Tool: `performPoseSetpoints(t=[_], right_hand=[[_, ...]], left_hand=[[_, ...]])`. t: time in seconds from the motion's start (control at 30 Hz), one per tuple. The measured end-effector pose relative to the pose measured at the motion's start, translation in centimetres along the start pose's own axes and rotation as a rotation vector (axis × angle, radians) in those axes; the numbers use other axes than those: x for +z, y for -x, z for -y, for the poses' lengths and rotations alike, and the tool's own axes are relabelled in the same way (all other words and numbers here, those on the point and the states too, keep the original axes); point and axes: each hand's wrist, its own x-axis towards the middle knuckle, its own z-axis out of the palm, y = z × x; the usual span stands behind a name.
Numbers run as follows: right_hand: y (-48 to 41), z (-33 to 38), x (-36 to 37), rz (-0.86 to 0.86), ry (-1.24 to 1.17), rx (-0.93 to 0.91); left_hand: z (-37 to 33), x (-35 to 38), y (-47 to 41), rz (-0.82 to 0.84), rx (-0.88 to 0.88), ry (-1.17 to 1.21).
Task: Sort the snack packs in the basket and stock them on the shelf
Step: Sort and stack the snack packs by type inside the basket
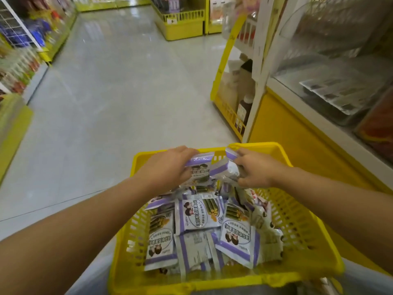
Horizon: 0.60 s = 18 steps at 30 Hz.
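One pack (200,167) is gripped by the left hand (168,167), another pack (228,168) by the right hand (256,170), to which the shelf (314,111) at frame right lies nearer.

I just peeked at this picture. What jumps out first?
The bright yellow basket at the bottom middle, full of purple-and-white packs. Over its far end, the left grip and right grip each hold one. Yellow shelves line the right side.
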Motion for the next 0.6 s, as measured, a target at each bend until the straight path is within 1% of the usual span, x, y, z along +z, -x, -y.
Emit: performPoseSetpoints(t=[0.1, 0.17, 0.3, 0.37, 0.47, 0.53, 0.6], right_hand=[[-1.9, 0.0, 1.5, -0.059, -0.005, -0.058], [-2.9, -0.2, 2.1, -0.102, -0.056, -0.076], [-4.1, -0.1, 2.5, -0.214, -0.085, -0.117], [-4.3, 0.0, 2.6, -0.23, -0.037, -0.147], [-4.1, -0.3, 3.0, -0.248, 0.033, -0.148], [-4.0, -0.4, 3.1, -0.238, 0.048, -0.127], [-3.9, -0.3, 3.2, -0.194, 0.026, -0.133]], left_hand=[[1.2, -0.2, -0.2, -0.19, -0.006, 0.161], [1.8, -0.2, -0.6, -0.288, -0.013, 0.221], [2.5, -0.4, -1.5, -0.385, 0.0, 0.257], [2.9, -0.5, -1.7, -0.398, 0.014, 0.275], [3.5, -0.4, -1.4, -0.376, 0.049, 0.202], [3.6, -0.2, -1.3, -0.32, 0.091, 0.141], [3.7, 0.3, -1.4, -0.247, 0.184, 0.045]])
